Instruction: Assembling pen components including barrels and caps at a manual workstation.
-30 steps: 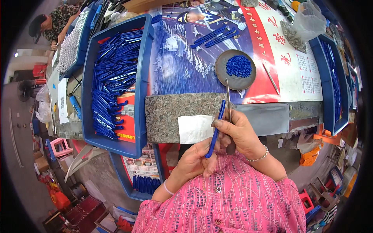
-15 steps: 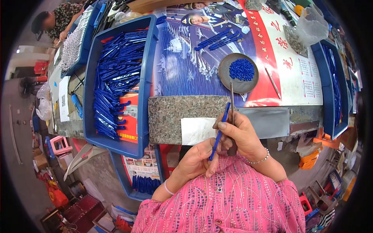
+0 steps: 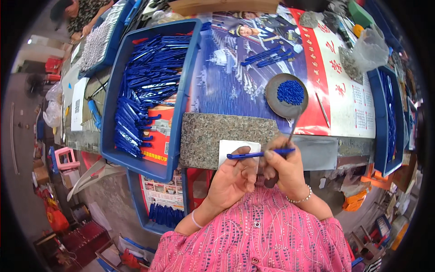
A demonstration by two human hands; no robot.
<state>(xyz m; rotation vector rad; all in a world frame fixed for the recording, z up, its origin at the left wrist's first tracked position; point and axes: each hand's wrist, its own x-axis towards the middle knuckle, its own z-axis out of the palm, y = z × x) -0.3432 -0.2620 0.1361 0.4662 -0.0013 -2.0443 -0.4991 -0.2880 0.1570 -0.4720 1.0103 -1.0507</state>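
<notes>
A slim blue pen-shaped plastic piece (image 3: 247,155) lies nearly level between my hands. My right hand (image 3: 290,170) pinches its right part between thumb and fingers. The same hand also holds a thin metal rod tool (image 3: 293,129), pointing up toward the dish; its dark handle (image 3: 271,182) shows below the fingers. My left hand (image 3: 233,183) is palm up with fingers loosely bent and apart; the piece's left end crosses its index finger. Beyond the right hand stands a round grey dish (image 3: 273,105) with a heap of tiny blue parts (image 3: 290,92).
White paper (image 3: 226,147) lies on a granite slab (image 3: 204,129) before me. At left stands a blue tray (image 3: 185,97) full of similar blue pieces; a lower tray (image 3: 142,213) holds more. Another tray (image 3: 383,136) is at right. A metal rod (image 3: 323,110) lies on the poster. A person (image 3: 90,16) is far left.
The blue piece has turned from steeply upright to nearly level. My left hand has loosened and shifted left and up. The rod's tip has tilted to the right.
</notes>
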